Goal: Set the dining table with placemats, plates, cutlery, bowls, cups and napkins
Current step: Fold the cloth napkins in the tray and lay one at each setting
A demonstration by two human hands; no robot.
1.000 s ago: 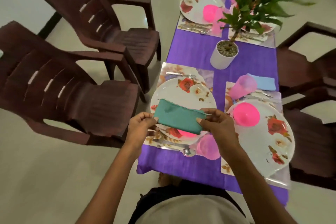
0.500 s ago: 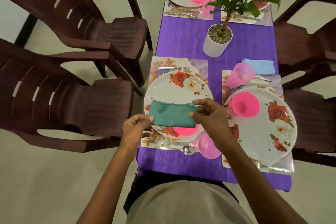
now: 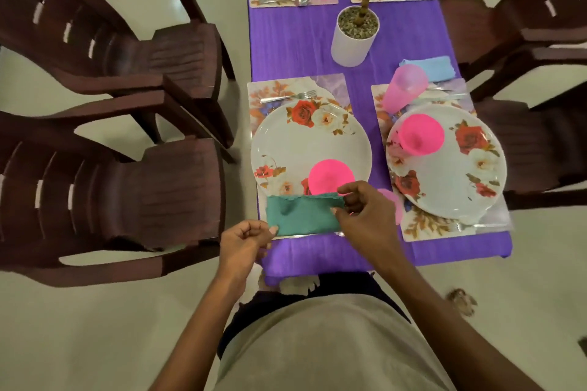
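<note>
A folded teal napkin (image 3: 301,214) is stretched between my hands over the near edge of the left floral placemat (image 3: 273,90). My left hand (image 3: 246,243) pinches its lower left corner and my right hand (image 3: 365,216) pinches its right end. Behind the napkin sits a white floral plate (image 3: 305,143) with an upturned pink bowl (image 3: 330,176) on it. A fork (image 3: 287,96) lies on the mat beyond the plate. The napkin and my right hand hide the spoon and most of a pink cup (image 3: 392,203).
A second setting at the right has a plate (image 3: 467,178), pink bowl (image 3: 421,133), pink cup (image 3: 403,89) and light blue napkin (image 3: 435,67). A white potted plant (image 3: 355,35) stands mid-table on the purple cloth (image 3: 292,41). Brown plastic chairs (image 3: 133,190) flank both sides.
My hands have brought the teal napkin down from over the plate to the near edge of the placemat, uncovering the pink bowl. The view has tilted further down.
</note>
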